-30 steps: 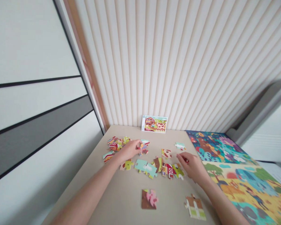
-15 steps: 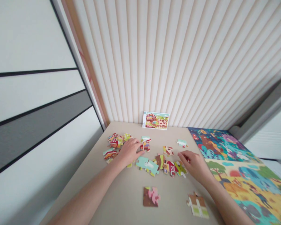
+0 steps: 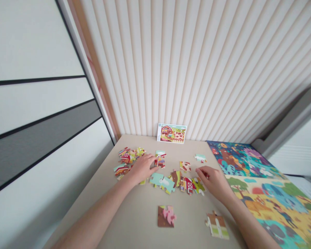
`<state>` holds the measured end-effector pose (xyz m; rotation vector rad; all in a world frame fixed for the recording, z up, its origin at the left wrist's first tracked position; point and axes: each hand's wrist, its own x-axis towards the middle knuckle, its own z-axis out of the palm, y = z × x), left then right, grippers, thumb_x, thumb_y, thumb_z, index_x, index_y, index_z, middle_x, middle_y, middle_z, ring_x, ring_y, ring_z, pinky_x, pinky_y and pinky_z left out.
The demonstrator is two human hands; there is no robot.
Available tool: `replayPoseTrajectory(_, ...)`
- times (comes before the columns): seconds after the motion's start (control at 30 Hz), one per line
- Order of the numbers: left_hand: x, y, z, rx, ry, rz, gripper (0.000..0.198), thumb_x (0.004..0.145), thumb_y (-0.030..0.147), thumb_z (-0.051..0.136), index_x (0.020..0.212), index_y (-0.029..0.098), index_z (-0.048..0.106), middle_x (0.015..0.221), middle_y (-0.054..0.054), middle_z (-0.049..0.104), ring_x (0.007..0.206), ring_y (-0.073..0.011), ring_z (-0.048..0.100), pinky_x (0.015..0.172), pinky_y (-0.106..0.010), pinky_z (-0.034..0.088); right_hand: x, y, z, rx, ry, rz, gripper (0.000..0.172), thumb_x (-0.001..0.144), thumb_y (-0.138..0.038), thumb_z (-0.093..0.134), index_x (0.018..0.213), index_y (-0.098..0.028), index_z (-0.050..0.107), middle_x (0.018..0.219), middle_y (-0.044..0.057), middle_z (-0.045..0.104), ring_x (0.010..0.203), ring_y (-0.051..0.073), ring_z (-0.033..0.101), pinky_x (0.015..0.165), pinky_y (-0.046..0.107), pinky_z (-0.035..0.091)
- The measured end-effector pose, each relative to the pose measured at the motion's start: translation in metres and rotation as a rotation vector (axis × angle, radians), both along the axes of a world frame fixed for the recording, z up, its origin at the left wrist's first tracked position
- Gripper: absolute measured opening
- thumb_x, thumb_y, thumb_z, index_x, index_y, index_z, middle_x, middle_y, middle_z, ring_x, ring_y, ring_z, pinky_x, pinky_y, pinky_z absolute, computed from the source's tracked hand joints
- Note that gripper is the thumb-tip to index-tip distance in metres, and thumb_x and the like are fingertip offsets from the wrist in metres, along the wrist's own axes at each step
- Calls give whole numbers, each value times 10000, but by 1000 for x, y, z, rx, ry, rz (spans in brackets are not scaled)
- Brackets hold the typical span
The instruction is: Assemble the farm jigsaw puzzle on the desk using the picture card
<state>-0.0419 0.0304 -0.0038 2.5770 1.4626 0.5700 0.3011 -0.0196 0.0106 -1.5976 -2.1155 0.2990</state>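
Loose jigsaw pieces lie on a beige table (image 3: 134,221). My left hand (image 3: 142,167) rests among them, its fingertips closed on a red and pink piece (image 3: 159,161) beside a pile of pieces (image 3: 128,156). My right hand (image 3: 214,182) is curled, pinching a small red piece (image 3: 205,175) next to a joined row of pieces (image 3: 177,180) with a red barn. A cow-spotted piece (image 3: 184,166) and a light blue piece (image 3: 200,158) lie just beyond the row.
A reference picture card (image 3: 171,133) leans against the ribbed wall at the table's back. A pink pig piece (image 3: 166,216) and a fence piece (image 3: 217,225) lie nearer me. A large colourful finished puzzle (image 3: 261,186) covers the right side.
My view has tilted slightly. My left hand has stayed at the red and pink piece, shifting a little. My right hand has barely moved.
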Motion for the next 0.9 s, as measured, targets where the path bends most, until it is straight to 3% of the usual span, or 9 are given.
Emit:
replayPoseTrajectory(0.4,-6,-1,-2,3,-13,-48,330,903,447,659,1161,242,666,1166,-61,686,1114,-254,596,1013,-377,425,0,1,-1,17,3,4,391,993,-421,443,763,-193,662,671,32,665,603,171,568,618,277,359)
replayPoseTrajectory(0.7,-8,-4,1,37,58,-76,308,901,510,644,1056,246,684,1080,-44,697,1054,-247,603,1000,-382,406,1,1,0,14,0,-1,389,996,-426,443,766,-198,658,673,22,655,608,167,560,619,275,360)
replayPoseTrajectory(0.9,-6,-11,11,20,143,-119,279,911,493,638,975,225,678,994,-50,688,1010,-238,618,983,-375,403,2,0,-1,5,-5,5,402,1002,-440,428,799,-200,677,703,36,675,611,176,569,616,283,365)
